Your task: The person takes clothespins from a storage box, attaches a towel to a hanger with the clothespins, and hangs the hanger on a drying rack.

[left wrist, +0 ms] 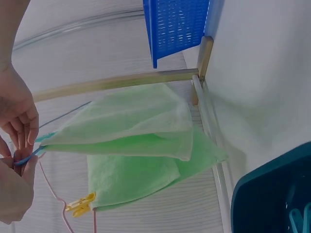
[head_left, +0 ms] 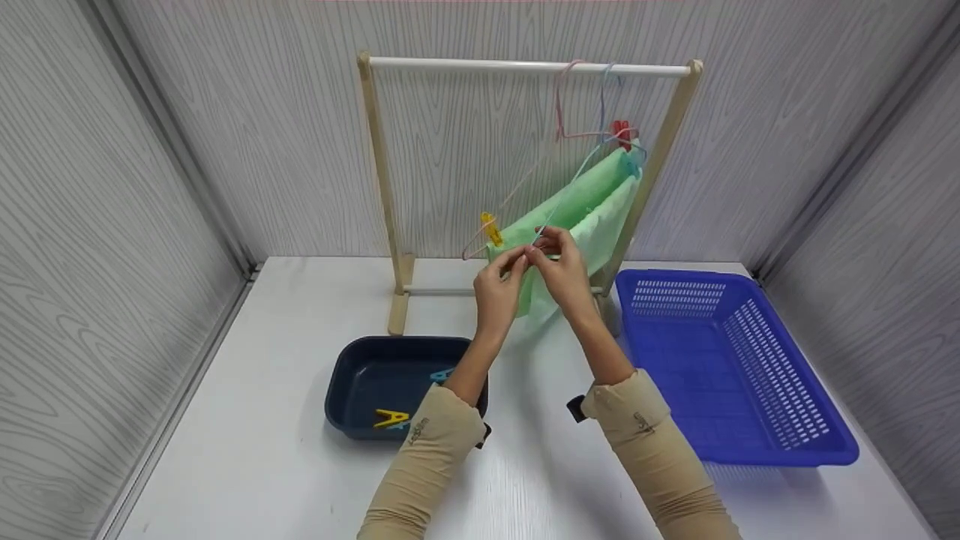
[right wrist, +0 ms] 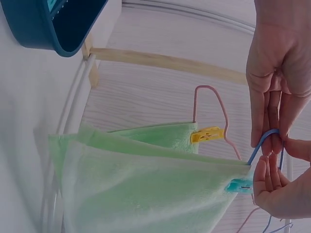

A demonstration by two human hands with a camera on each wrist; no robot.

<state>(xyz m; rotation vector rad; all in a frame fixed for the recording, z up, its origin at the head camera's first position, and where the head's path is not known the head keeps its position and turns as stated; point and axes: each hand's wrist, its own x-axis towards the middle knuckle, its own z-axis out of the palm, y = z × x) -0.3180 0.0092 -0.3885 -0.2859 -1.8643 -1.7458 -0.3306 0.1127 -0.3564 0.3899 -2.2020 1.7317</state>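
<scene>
A light blue wire hanger (head_left: 571, 180) hangs from the rack's white rod and slants down to both hands. My left hand (head_left: 499, 294) and right hand (head_left: 564, 271) meet at its lower end, fingertips pinching the blue wire loop (right wrist: 265, 137). A pale green cloth (right wrist: 146, 179) hangs from this hanger, held by a teal clothespin (right wrist: 239, 185) at its far end. Behind it, another green cloth (left wrist: 131, 179) hangs on a pink hanger (head_left: 517, 184), fastened by a yellow clothespin (head_left: 491, 229) and a red clothespin (head_left: 622, 133).
The wooden drying rack (head_left: 380, 161) stands at the back of the white table (head_left: 247, 420). A dark blue basin (head_left: 341, 375) at left holds yellow and teal clothespins (head_left: 391, 418). At right lies a blue slotted basket (head_left: 780, 352). Patterned walls enclose the table.
</scene>
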